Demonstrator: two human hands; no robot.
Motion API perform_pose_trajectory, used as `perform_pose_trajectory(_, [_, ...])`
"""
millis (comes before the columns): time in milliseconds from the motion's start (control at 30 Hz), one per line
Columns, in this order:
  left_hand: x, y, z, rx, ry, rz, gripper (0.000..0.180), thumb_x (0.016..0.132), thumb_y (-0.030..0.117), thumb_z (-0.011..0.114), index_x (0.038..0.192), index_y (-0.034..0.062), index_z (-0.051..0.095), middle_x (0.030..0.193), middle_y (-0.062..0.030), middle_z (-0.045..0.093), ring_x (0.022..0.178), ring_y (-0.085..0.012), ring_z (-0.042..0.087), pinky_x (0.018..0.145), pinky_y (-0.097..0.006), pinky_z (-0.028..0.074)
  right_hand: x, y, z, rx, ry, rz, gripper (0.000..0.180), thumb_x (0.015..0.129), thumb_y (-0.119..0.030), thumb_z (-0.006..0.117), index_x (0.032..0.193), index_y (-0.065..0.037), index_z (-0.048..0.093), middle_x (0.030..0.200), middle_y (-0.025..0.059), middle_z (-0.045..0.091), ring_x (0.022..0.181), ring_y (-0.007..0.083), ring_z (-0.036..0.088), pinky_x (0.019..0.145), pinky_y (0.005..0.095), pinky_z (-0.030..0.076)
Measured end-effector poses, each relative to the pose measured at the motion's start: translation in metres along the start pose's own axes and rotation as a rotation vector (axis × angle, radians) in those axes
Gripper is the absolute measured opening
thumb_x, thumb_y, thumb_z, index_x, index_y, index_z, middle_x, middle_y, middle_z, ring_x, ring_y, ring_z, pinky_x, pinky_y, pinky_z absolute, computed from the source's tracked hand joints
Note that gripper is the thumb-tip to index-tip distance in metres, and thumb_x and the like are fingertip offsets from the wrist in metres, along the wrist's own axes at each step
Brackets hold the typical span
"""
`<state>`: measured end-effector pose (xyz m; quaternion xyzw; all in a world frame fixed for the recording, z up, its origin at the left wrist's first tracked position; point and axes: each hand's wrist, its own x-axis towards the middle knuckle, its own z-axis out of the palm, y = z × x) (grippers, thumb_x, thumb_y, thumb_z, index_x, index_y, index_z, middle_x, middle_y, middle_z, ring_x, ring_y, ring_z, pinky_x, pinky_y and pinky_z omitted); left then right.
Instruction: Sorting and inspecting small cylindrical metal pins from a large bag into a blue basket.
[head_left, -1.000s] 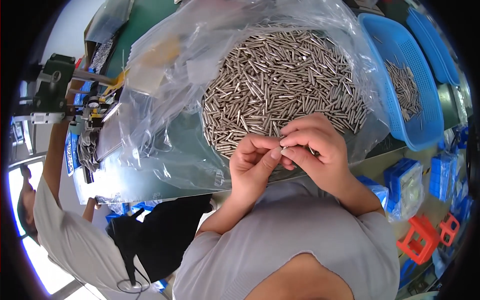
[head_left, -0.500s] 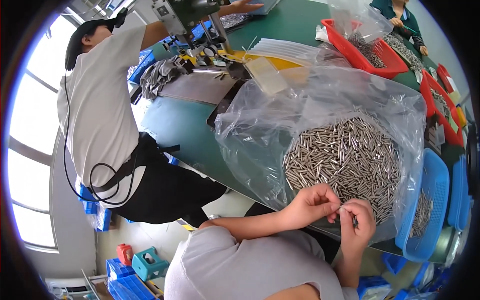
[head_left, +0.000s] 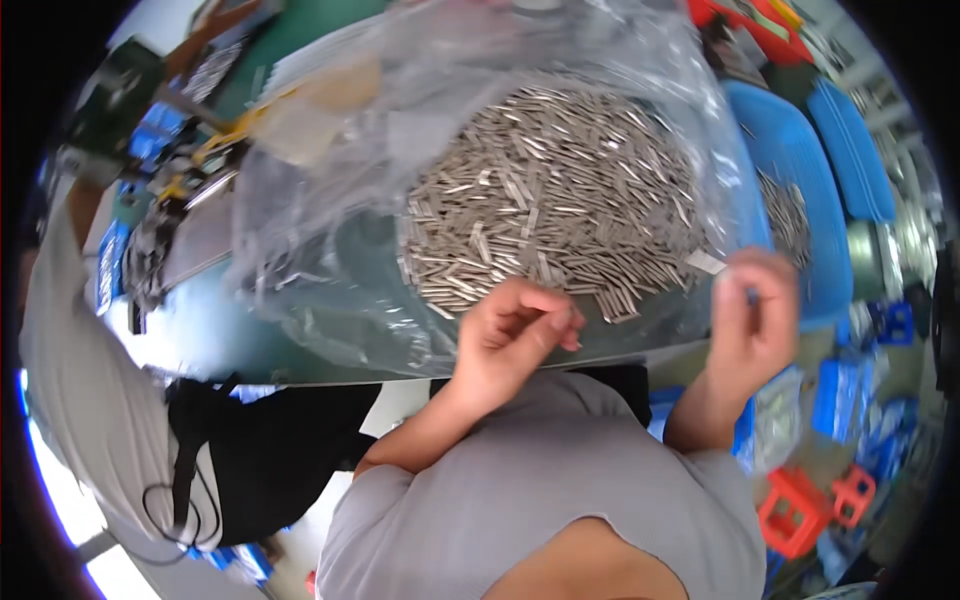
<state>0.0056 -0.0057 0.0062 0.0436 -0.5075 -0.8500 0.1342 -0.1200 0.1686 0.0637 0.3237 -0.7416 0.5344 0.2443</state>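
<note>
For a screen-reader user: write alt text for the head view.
A person's two bare hands hover at the near edge of a large heap of small metal pins lying in an open clear plastic bag on a green table; the left hand is curled, the right hand blurred. A blue tray sits right.

Both hands, left hand [head_left: 510, 335] and right hand [head_left: 752, 310], hover beside metal pins [head_left: 550, 190] in plastic bag [head_left: 330, 260].
</note>
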Motion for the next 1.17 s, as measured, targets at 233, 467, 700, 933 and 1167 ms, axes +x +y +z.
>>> perform_pose_trajectory(233, [-0.001,-0.007,-0.002,-0.006,-0.016,0.036,0.008,0.092,-0.004,0.053,0.100,-0.0017,0.054,0.094,-0.0129,0.064,0.077,-0.0132,0.062,0.071,-0.029,0.054,0.012,0.018,-0.027,-0.476,0.288,0.017,0.020,0.079,-0.003,0.070,0.098,-0.002,0.064,0.094,0.0075,0.064,0.074,0.0151,0.056,0.064,0.0282,0.045])
perform_pose_trajectory(467, [-0.004,-0.006,0.000,-0.016,0.017,0.003,0.009,0.092,-0.003,0.053,0.101,-0.0017,0.053,0.094,-0.0130,0.064,0.077,-0.0128,0.061,0.070,-0.029,0.055,-0.014,0.020,0.036,-0.261,-0.522,-0.078,0.028,0.070,-0.008,0.073,0.097,-0.008,0.064,0.092,0.0059,0.058,0.086,0.0275,0.057,0.071,0.0381,0.048])
perform_pose_trajectory(700, [-0.002,-0.004,0.000,0.003,0.025,0.003,0.009,0.092,-0.003,0.053,0.101,-0.0018,0.053,0.094,-0.0130,0.064,0.077,-0.0125,0.061,0.070,-0.029,0.055,-0.017,0.023,0.049,-0.283,-0.622,-0.157,0.021,0.066,-0.011,0.074,0.083,-0.010,0.061,0.086,0.0029,0.055,0.080,0.0244,0.055,0.068,0.0370,0.046])
perform_pose_trajectory(933, [-0.001,-0.006,-0.003,-0.026,0.019,0.007,0.007,0.092,-0.003,0.053,0.100,-0.0019,0.053,0.094,-0.0134,0.064,0.077,-0.0133,0.061,0.070,-0.029,0.055,-0.016,0.020,0.044,-0.101,-0.447,-0.040,0.016,0.070,-0.008,0.073,0.083,-0.008,0.064,0.080,0.0050,0.057,0.076,0.0259,0.057,0.064,0.0358,0.047])
perform_pose_trajectory(1167, [0.000,-0.006,-0.002,-0.053,0.024,-0.001,0.007,0.093,-0.002,0.053,0.100,-0.0016,0.052,0.095,-0.0142,0.063,0.079,-0.0155,0.062,0.072,-0.031,0.056,-0.018,0.006,0.023,0.417,-0.634,0.437,0.008,0.093,-0.007,0.056,0.101,-0.004,0.058,0.083,0.0051,0.062,0.061,0.0123,0.061,0.054,0.0218,0.047])
